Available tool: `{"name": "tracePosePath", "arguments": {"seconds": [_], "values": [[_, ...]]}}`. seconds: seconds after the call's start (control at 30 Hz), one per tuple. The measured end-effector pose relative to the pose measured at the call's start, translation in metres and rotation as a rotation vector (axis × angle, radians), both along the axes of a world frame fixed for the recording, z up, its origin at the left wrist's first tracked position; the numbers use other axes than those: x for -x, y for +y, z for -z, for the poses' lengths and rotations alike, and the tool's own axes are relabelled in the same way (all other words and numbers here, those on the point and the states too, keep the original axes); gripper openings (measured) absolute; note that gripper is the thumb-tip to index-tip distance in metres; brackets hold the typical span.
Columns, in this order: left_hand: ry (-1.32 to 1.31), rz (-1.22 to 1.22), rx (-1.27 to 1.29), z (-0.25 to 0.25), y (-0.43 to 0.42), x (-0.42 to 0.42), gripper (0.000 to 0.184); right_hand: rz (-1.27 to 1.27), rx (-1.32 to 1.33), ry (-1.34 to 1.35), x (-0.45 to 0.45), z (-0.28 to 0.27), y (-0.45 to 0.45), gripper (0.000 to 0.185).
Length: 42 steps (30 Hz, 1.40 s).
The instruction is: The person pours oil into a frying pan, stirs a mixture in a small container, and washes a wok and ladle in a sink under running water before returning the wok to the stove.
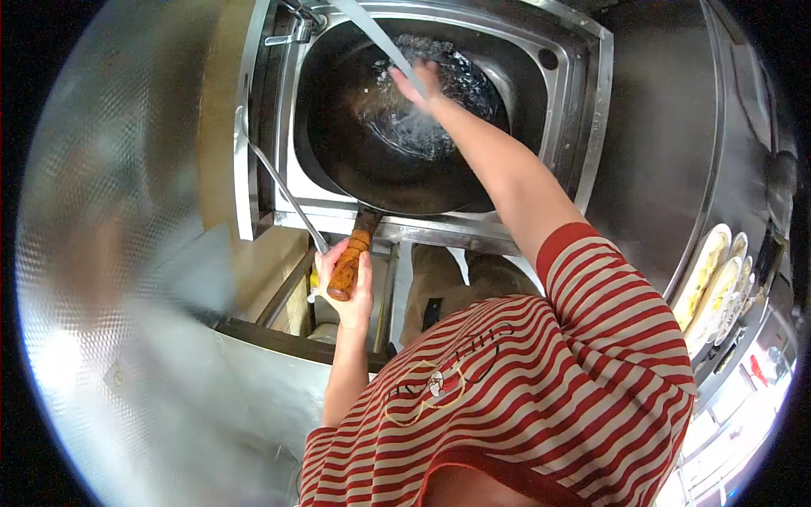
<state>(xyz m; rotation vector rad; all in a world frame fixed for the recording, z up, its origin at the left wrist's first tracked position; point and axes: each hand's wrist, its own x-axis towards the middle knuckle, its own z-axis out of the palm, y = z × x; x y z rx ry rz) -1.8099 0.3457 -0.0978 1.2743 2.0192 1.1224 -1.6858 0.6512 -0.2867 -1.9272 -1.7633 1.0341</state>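
A large dark wok (338, 144) lies in the metal sink (553, 110), its wooden handle (348, 270) pointing toward me. My left hand (356, 291) is closed round this handle. A thin metal rod of a utensil (287, 196) also runs into that hand from the sink's left edge. Inside the wok, my right hand (422, 83) is at the stream of water (372, 32), its fingers slightly blurred but apart, with nothing visible in them. Splashing water (427, 135) spreads around it over the wok's bottom.
A metal tap (302, 32) is at the sink's back left corner. Beyond the sink, a dark metal counter (650, 127) extends to the right. Several long pale dishes with yellowish contents (705, 270) stand at the far right. A shiny textured metal surface (110, 186) fills the left side.
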Motion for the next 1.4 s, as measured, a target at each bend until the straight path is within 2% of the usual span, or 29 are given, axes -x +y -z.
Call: {"name": "tracePosePath", "arguments": {"seconds": [0.03,0.1,0.17,0.27,0.3,0.37,0.4,0.43,0.47,0.53,0.6,0.67,0.7,0.73,0.77,0.8,0.87,0.9,0.93,1.0,1.03,1.07,1.1,1.13,1.2,1.23,1.3,1.33,1.4], "values": [[0.006,0.007,0.013,-0.001,0.000,0.000,0.026,0.036,-0.002,0.095,0.017,0.001,-0.001,0.049],[0.043,0.023,0.004,-0.004,0.002,-0.002,0.023,-0.159,-0.128,0.065,0.050,-0.029,-0.006,0.045],[0.041,0.013,0.002,-0.006,0.002,-0.004,0.024,-0.390,0.078,-0.015,0.086,-0.032,-0.018,0.040],[-0.040,-0.034,0.004,-0.010,0.006,-0.005,0.025,-0.435,-0.199,0.005,0.084,-0.068,-0.049,0.033],[-0.041,-0.036,0.020,-0.011,0.006,-0.005,0.025,-0.435,-0.313,-0.148,0.070,-0.077,-0.049,0.033],[-0.046,-0.049,0.036,-0.009,0.004,-0.003,0.025,-0.323,-0.551,-0.279,0.037,-0.038,-0.039,0.039],[-0.010,-0.031,-0.003,-0.005,0.004,-0.002,0.026,-0.331,-0.463,-0.384,0.015,-0.015,-0.040,0.043],[0.026,-0.012,-0.042,-0.002,0.003,-0.001,0.028,-0.191,0.004,-0.119,-0.009,-0.028,-0.047,0.047],[0.026,0.000,-0.052,-0.003,0.004,0.000,0.029,-0.510,-0.292,-0.585,-0.025,0.032,-0.053,0.043],[0.037,0.021,-0.043,-0.006,0.006,0.001,0.026,-0.477,-0.257,-0.575,-0.018,0.017,-0.097,0.043],[0.001,0.014,-0.027,-0.007,0.005,-0.002,0.025,-0.777,0.028,-0.399,0.008,-0.039,-0.126,0.047],[0.036,0.032,-0.027,-0.009,0.006,-0.002,0.025,-0.553,0.021,0.161,0.049,-0.043,-0.154,0.047],[0.076,0.051,-0.031,-0.010,0.008,-0.001,0.025,-0.578,0.132,0.369,0.060,-0.080,-0.146,0.049],[0.076,0.050,-0.037,-0.005,0.005,0.002,0.027,-0.547,0.022,0.483,0.082,-0.073,-0.135,0.052],[0.088,0.054,-0.031,-0.006,0.005,0.000,0.027,-0.590,0.004,0.469,0.092,-0.061,-0.110,0.052],[0.037,0.015,-0.003,-0.008,0.006,-0.002,0.027,-0.585,-0.188,0.339,0.098,-0.041,-0.087,0.047],[0.003,-0.001,0.008,-0.009,0.005,0.001,0.026,-0.682,-0.462,-0.018,0.069,-0.020,-0.031,0.027],[0.014,0.010,0.013,-0.009,0.005,0.002,0.026,-0.449,-0.135,0.028,0.042,-0.038,-0.018,0.043],[0.047,0.039,-0.001,-0.008,0.004,0.004,0.026,-0.435,-0.277,0.148,0.011,0.017,-0.008,0.042],[0.063,0.054,-0.025,-0.005,0.003,0.004,0.026,-0.445,-0.463,-0.028,-0.043,0.026,-0.023,0.040],[0.049,0.042,-0.031,-0.002,0.002,0.003,0.026,-0.465,-0.501,-0.319,-0.062,-0.020,-0.048,0.040],[0.059,0.055,-0.030,-0.004,0.003,0.002,0.025,-0.478,-0.472,-0.418,-0.065,0.009,-0.065,0.042],[-0.049,-0.022,-0.045,-0.001,0.004,-0.001,0.026,-0.379,-0.183,-0.132,-0.059,0.010,-0.080,0.046],[0.001,0.012,-0.043,-0.002,0.005,-0.001,0.026,-0.205,0.073,0.119,-0.053,0.010,-0.096,0.050],[0.159,0.101,-0.067,-0.008,0.009,0.002,0.026,-0.486,0.456,0.320,-0.009,-0.024,-0.115,0.054],[0.161,0.111,-0.070,-0.011,0.011,0.004,0.026,-1.040,0.290,-0.147,0.001,-0.028,-0.116,0.050],[0.121,0.157,-0.024,-0.018,0.013,0.008,0.026,-0.851,0.258,0.341,-0.003,-0.060,-0.162,0.046],[0.185,0.221,-0.030,-0.018,0.011,0.014,0.034,-0.954,0.341,0.410,-0.015,-0.063,-0.159,0.045],[0.210,0.287,0.044,-0.032,0.010,0.023,0.040,-1.267,0.404,0.116,-0.059,-0.057,-0.129,0.045]]}}
